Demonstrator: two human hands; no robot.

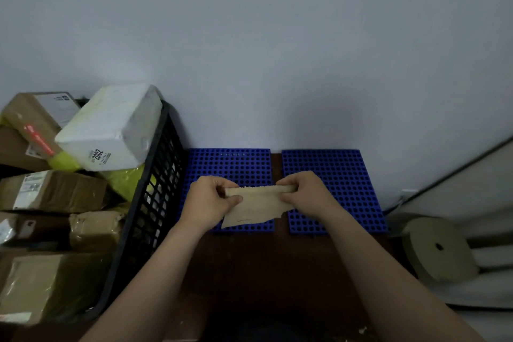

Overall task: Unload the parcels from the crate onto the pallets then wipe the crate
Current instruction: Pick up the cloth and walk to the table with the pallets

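Head view: the left hand (pixel 211 201) and right hand (pixel 306 194) each pinched one end of a tan paper sheet (pixel 256 211), both grips closed on its rolled top edge, above the blue pallets (pixel 230 165) on the bench (pixel 263 272). The black crate (pixel 156 191) stood just left of them, piled with parcels (pixel 55 191), none unloaded. Best to fold the sheet firm, set it aside, then lift the top white parcel (pixel 111 130) two-handed
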